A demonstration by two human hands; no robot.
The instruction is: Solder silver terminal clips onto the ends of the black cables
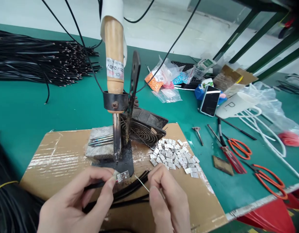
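A small white connector board [123, 176] at the end of a black cable is pinched in my left hand [83, 202]. My right hand [167, 200] holds a thin solder wire [141, 183] between thumb and fingers, its tip pointing left, a little apart from the board. Just above and between the hands stands an upright soldering iron [115, 58] with a wooden handle, its tip pointing down in a black stand [127, 161]. Several black cables [130, 189] lie on the cardboard below the hands.
Several small white boards [175, 157] are heaped on the cardboard [54, 155], beside a black fan [144, 129]. Black cable bundles [38, 58] lie at the back left. On the right are a phone [209, 101], orange-handled scissors [269, 181], a white cup [237, 105] and plastic bags [164, 77].
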